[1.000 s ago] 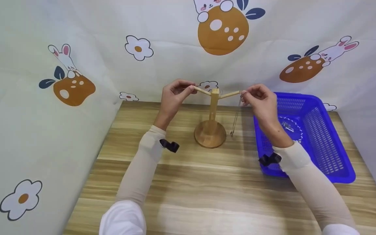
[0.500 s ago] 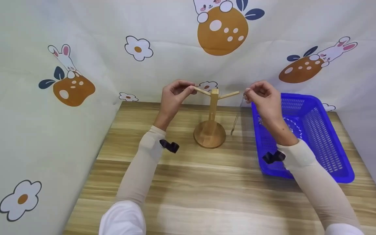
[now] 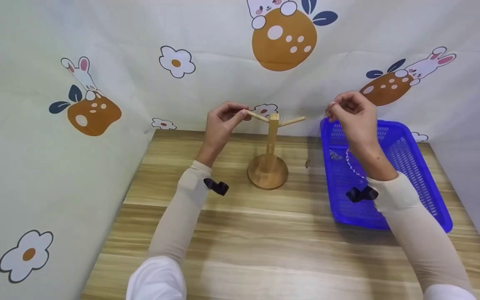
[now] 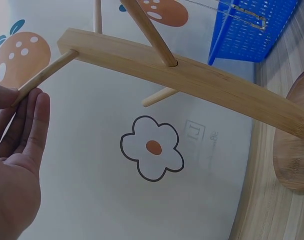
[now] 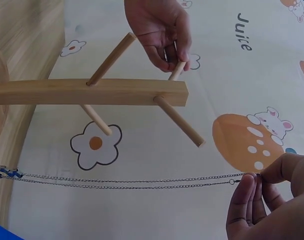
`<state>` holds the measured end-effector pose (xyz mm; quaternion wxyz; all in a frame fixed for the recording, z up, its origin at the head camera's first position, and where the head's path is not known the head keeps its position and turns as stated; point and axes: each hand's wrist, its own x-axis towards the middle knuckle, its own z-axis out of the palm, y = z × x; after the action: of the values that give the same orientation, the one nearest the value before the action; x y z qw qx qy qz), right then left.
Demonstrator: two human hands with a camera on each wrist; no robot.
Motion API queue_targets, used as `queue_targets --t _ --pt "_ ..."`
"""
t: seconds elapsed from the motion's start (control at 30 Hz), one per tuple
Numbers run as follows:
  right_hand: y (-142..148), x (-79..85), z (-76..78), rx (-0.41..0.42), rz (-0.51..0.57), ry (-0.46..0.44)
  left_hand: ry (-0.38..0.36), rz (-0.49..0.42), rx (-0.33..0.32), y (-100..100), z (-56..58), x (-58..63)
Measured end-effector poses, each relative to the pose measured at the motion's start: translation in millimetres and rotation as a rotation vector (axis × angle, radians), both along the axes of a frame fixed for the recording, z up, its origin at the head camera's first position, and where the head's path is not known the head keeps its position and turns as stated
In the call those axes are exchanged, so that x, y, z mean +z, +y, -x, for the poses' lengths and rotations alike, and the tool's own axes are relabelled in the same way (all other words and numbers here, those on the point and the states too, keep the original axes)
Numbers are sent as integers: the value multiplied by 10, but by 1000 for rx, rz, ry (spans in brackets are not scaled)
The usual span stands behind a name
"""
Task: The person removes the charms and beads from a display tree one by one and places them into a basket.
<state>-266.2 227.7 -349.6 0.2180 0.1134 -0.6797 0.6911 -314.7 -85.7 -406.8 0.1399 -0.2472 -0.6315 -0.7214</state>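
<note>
A wooden jewelry stand (image 3: pixel 272 141) with a round base and several slanting pegs stands upright on the table. My left hand (image 3: pixel 225 125) pinches the tip of its upper left peg (image 4: pixel 46 73) between thumb and fingers. To the right of the stand, my right hand (image 3: pixel 356 121) is raised by the basket's back left corner. Its thumb and fingertips pinch the clasp end of a thin silver necklace (image 5: pixel 131 182). The doubled chain hangs down from those fingers, apart from the pegs, with a bluish pendant (image 5: pixel 9 172) at its low end.
A blue plastic basket (image 3: pixel 419 179) stands right of the stand, partly under my right forearm. Inside lie a beaded necklace (image 3: pixel 351 166) and a small silvery piece of jewelry (image 3: pixel 335 155). A printed cloth wall (image 3: pixel 206 91) rises close behind the stand.
My right hand has moved right and up from the stand's right peg, carrying the necklace toward the basket. My left hand has kept its pinch on the left peg.
</note>
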Motion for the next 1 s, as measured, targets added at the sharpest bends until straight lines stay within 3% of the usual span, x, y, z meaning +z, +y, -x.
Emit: queue_targets --t 0.77,1.0 --pt "201 377 -53 -8 94 127 -18 2 1 4 -13 7" --pt "290 470 -65 -29 107 101 -22 2 1 1 -13 12"
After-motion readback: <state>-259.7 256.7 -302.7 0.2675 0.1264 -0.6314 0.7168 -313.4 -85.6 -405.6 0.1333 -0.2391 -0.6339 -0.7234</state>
